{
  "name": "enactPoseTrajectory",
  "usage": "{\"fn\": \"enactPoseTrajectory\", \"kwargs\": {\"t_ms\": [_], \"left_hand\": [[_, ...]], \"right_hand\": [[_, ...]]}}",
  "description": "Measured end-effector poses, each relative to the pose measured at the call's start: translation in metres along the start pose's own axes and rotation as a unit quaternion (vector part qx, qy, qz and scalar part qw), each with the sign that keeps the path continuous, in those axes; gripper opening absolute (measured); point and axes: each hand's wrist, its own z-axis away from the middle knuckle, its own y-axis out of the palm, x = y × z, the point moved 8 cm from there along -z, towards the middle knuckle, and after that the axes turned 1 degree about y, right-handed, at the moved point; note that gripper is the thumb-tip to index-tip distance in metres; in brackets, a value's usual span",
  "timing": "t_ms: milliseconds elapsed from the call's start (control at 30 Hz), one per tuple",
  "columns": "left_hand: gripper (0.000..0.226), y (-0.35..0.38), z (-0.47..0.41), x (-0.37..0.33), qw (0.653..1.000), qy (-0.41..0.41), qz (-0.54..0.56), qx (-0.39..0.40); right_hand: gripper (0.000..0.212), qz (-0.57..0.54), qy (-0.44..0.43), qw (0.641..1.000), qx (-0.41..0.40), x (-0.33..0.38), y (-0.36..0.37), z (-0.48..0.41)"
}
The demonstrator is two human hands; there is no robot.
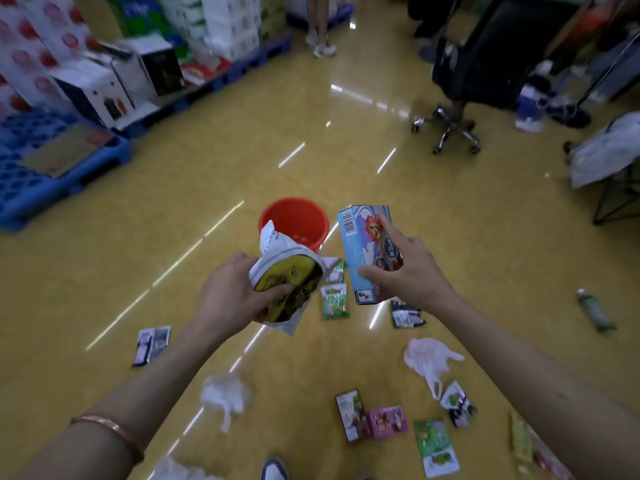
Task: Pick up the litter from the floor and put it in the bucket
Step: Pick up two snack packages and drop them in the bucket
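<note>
Head view: left hand [235, 292] has its fingers curled round a crumpled yellow snack bag [291, 282]. Right hand [408, 268] grips an upright blue carton [360, 244], fingers spread across the printed face. Both items are held just near of the red bucket [294, 220]. Green wrapper [334, 301] and white plastic bag [427, 358] lie among scattered litter on the near floor [207, 188].

Dim indoor light; white streaks of glare on the glossy floor [346, 133]; edges blurred and bent by the wide lens.

Upright red bucket [294, 218] stands beyond blue carton [358, 251], crumpled bag [294, 271] and scattered wrappers [334, 301].
</note>
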Motion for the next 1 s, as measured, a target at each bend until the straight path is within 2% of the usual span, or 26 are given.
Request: {"fn": "enactPoseTrajectory", "kwargs": {"t_ms": [200,333,467,767,1000], "left_hand": [[0.031,-0.083,0.001,-0.006,0.998,0.031,-0.003,-0.049],[0.042,-0.114,-0.006,0.009,0.996,0.038,-0.050,-0.068],[0.041,-0.130,-0.028,0.017,0.996,0.033,-0.045,-0.073],[0.042,-0.135,-0.147,0.025,0.994,0.037,-0.070,-0.071],[0.039,-0.138,-0.264,0.018,0.994,0.012,-0.089,-0.053]], "right_hand": [[0.091,0.018,-0.058,0.998,-0.019,0.078,-0.012,0.012],[0.092,0.021,-0.080,0.996,-0.027,0.108,-0.007,0.005],[0.092,0.024,-0.088,0.995,-0.027,0.125,-0.004,-0.022],[0.093,0.010,-0.096,0.995,-0.010,0.147,0.006,-0.148],[0.093,-0.001,-0.086,0.996,-0.004,0.151,-0.019,-0.276]]}}
